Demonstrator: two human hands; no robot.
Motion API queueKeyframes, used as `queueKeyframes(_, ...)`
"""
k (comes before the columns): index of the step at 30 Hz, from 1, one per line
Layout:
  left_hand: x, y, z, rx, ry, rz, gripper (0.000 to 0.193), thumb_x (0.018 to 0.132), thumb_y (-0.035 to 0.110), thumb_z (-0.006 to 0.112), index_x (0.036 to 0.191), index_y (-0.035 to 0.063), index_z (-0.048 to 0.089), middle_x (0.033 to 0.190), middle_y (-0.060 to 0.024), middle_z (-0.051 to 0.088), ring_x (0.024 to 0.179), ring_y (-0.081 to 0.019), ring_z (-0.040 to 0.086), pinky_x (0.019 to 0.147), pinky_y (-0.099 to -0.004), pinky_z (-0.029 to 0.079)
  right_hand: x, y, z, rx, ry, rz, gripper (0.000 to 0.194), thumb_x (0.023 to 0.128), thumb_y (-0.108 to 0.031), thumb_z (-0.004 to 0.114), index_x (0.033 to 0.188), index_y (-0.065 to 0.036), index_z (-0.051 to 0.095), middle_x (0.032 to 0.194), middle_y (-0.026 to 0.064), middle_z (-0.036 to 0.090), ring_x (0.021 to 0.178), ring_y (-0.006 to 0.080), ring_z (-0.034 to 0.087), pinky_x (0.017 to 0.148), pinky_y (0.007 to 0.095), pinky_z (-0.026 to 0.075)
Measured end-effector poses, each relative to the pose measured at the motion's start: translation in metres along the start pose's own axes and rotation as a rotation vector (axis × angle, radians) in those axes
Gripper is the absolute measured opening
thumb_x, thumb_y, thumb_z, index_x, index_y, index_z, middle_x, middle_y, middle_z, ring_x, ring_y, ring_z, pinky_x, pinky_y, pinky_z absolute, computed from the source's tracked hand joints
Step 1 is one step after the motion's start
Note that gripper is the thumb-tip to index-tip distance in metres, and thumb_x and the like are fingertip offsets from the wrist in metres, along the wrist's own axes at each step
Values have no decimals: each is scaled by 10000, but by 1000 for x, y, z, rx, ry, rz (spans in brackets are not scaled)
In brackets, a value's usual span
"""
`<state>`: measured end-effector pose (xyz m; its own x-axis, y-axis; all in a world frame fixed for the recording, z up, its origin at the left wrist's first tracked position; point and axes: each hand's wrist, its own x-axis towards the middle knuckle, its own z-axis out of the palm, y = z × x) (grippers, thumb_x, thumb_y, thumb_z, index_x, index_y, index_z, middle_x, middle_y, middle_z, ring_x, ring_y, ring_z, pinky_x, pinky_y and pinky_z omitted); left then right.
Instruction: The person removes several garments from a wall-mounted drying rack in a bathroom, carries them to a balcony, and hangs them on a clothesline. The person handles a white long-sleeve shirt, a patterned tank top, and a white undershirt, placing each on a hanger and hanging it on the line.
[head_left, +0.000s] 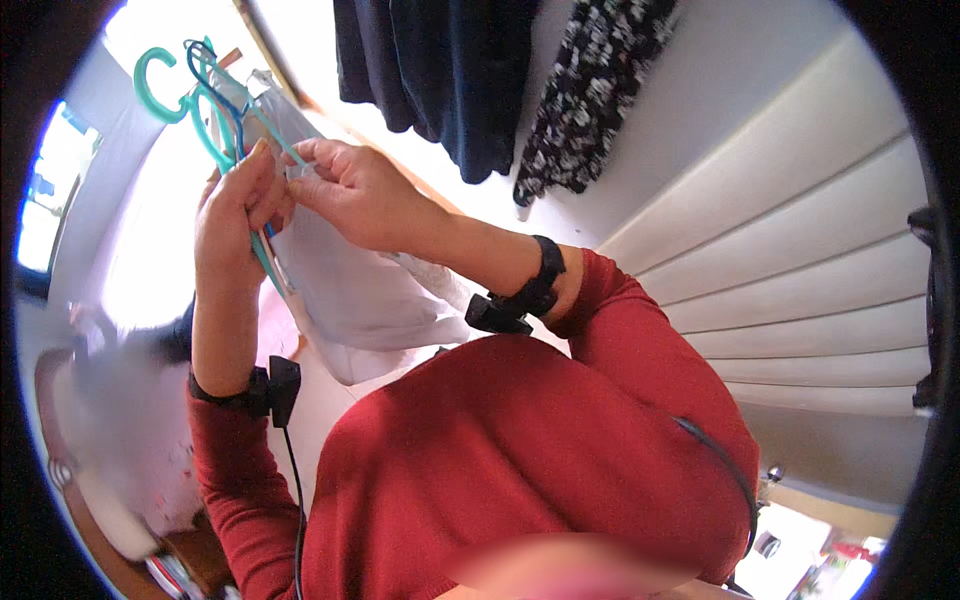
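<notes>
My left hand (236, 199) is raised and grips a bunch of plastic hangers. Among them are a teal hanger (153, 105) with a wide open hook and a dark blue hanger (217, 96). My right hand (367, 195) pinches the end of a thin pale-teal hanger arm (279, 139) between thumb and fingers. Some whitish cloth lies at those fingertips. A sheer white garment (349, 300) hangs below both hands. How it sits on the hangers is partly hidden by my fingers.
Dark clothes (457, 82) and a black floral garment (592, 105) hang ahead. To the right stands a white panelled surface (787, 247) with horizontal grooves. A window (56, 195) is at far left, above a blurred, rounded piece of furniture (112, 510).
</notes>
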<state>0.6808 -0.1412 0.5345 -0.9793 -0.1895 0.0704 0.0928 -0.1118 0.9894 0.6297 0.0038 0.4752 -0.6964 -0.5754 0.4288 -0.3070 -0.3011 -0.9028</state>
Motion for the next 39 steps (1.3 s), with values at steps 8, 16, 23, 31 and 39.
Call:
queueKeyframes(8,-9,2,6,-97,14,-15,165,962,199,558,856,74,575,508,54,406,441,-40,379,446,-209,334,-8,-24,11,38,23,58,329,988,-193,520,1223,35,553,1028,101,665,928,108,621,842,246,497)
queueKeyframes(16,5,-6,-5,-108,-72,71,181,951,201,586,803,96,592,574,49,499,454,-24,427,434,-186,334,0,-13,15,72,47,-70,323,995,-195,506,1222,30,551,963,46,660,878,67,593,805,226,488)
queueKeyframes(23,15,-1,1,-142,-28,6,297,978,241,539,698,141,530,521,75,400,451,-37,339,470,-216,288,16,-2,21,200,97,-11,291,969,-127,498,1201,37,562,924,71,663,826,100,603,765,245,493)
queueKeyframes(31,118,-79,-68,-131,-42,7,263,943,205,572,696,127,526,528,56,427,449,-47,374,459,-226,312,92,116,19,163,127,43,332,989,-140,498,1263,47,517,992,62,644,876,84,594,777,222,493)
queueKeyframes(39,218,-117,-96,-252,-110,-64,161,900,109,605,895,93,445,625,28,443,499,-58,392,450,-223,314,154,184,-9,193,231,133,365,978,-154,526,1270,64,509,923,43,648,835,52,560,745,187,448)
